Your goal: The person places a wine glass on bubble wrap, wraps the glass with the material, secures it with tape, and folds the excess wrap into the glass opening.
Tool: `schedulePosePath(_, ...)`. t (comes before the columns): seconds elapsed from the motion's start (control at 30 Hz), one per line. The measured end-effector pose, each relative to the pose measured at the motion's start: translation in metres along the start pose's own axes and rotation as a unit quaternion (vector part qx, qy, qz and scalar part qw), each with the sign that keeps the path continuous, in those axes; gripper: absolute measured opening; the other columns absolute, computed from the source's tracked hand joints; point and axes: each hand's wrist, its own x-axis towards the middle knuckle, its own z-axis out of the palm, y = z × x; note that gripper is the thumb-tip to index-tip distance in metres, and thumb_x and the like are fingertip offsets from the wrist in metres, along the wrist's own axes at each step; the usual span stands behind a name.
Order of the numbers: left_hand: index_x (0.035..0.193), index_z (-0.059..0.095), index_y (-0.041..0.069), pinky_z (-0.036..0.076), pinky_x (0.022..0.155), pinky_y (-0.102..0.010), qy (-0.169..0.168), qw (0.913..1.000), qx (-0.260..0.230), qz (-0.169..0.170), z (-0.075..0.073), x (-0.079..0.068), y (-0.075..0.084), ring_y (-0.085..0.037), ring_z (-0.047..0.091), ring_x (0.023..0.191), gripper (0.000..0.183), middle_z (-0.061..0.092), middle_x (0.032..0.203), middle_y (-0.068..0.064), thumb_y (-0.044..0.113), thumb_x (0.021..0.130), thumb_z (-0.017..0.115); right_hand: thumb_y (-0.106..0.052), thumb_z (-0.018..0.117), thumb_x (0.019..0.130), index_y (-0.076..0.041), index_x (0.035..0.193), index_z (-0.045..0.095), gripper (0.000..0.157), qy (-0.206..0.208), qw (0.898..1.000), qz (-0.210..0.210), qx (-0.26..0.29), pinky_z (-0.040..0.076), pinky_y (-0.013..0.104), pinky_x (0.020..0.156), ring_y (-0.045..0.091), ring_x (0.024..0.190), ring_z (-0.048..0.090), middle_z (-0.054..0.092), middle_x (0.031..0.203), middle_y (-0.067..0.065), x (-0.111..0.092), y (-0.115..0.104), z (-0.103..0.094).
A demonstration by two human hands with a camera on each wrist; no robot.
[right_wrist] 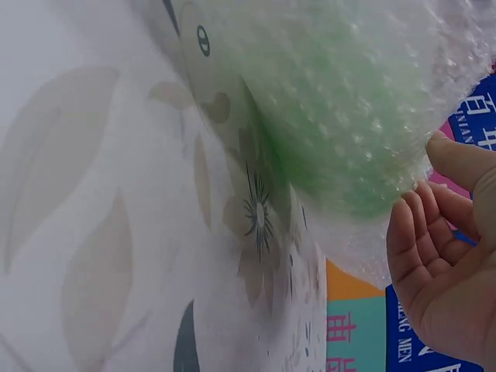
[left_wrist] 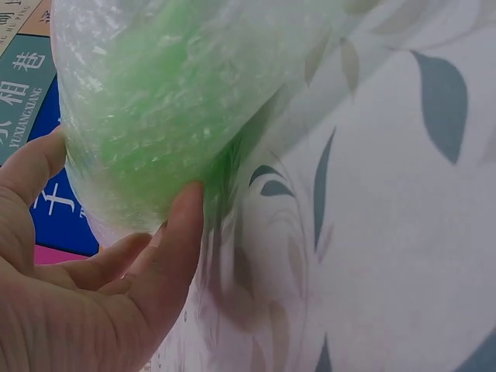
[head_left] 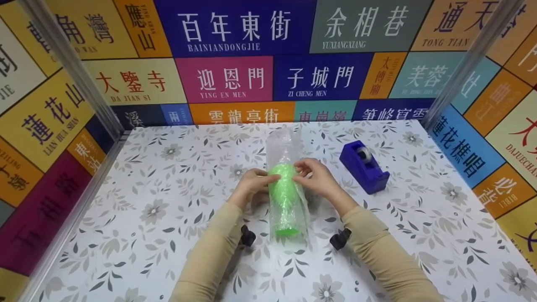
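A bright green object [head_left: 286,193], narrowed near its lower end and flared at the near end, lies rolled in clear bubble wrap [head_left: 282,144] on the table. The wrap blurs its exact kind. From the left side, my left hand [head_left: 254,184] holds the roll, thumb over the top. In the left wrist view, thumb and fingers [left_wrist: 186,221] spread around the wrap. My right hand [head_left: 314,176] pinches the wrap on the opposite side. Its curled fingertips [right_wrist: 403,221] and thumb meet the wrap's surface in the right wrist view.
A blue tape dispenser [head_left: 364,167] with a roll of tape stands to the right of my right hand. The table [head_left: 138,247] has a floral cover. Colourful panels with lettering [head_left: 235,31] rise behind it and at both sides.
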Motion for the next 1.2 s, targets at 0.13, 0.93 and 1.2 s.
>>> schedulePosePath(0.13, 0.124, 0.052, -0.006, 0.053, 0.092, -0.042, 0.002, 1.0, 0.005, 0.001, -0.007, -0.001, -0.001, -0.033, 0.067, 0.099, 0.066, 0.059, 0.118, -0.019, 0.03, 0.079, 0.084, -0.011, 0.077, 0.086, 0.001, 0.116, 0.063, 0.035, 0.003, 0.999, -0.032, -0.04, 0.053, 0.036, 0.071, 0.026, 0.087, 0.064, 0.063, 0.102, 0.013, 0.002, -0.006, 0.006)
schedulePosePath(0.93, 0.125, 0.063, 0.0, 0.053, 0.092, -0.04, 0.088, 0.8946, 0.342, 0.273, -0.015, -0.021, 0.006, -0.031, 0.064, 0.106, 0.038, 0.065, 0.119, -0.016, 0.019, 0.093, 0.068, -0.024, 0.076, 0.089, -0.003, 0.122, 0.064, 0.041, -0.043, 0.99, 0.008, -0.132, 0.052, 0.04, 0.086, 0.027, 0.094, 0.061, 0.061, 0.106, 0.011, 0.015, -0.036, 0.019)
schedulePosePath(1.2, 0.126, 0.062, 0.002, 0.048, 0.099, -0.043, 0.063, 0.7835, 0.438, 0.436, -0.007, -0.036, 0.007, -0.031, 0.06, 0.112, 0.034, 0.065, 0.12, -0.014, 0.015, 0.095, 0.066, -0.023, 0.075, 0.089, -0.003, 0.123, 0.064, 0.041, -0.047, 0.99, 0.014, -0.135, 0.052, 0.039, 0.084, 0.026, 0.093, 0.06, 0.061, 0.106, 0.012, 0.017, -0.038, 0.02)
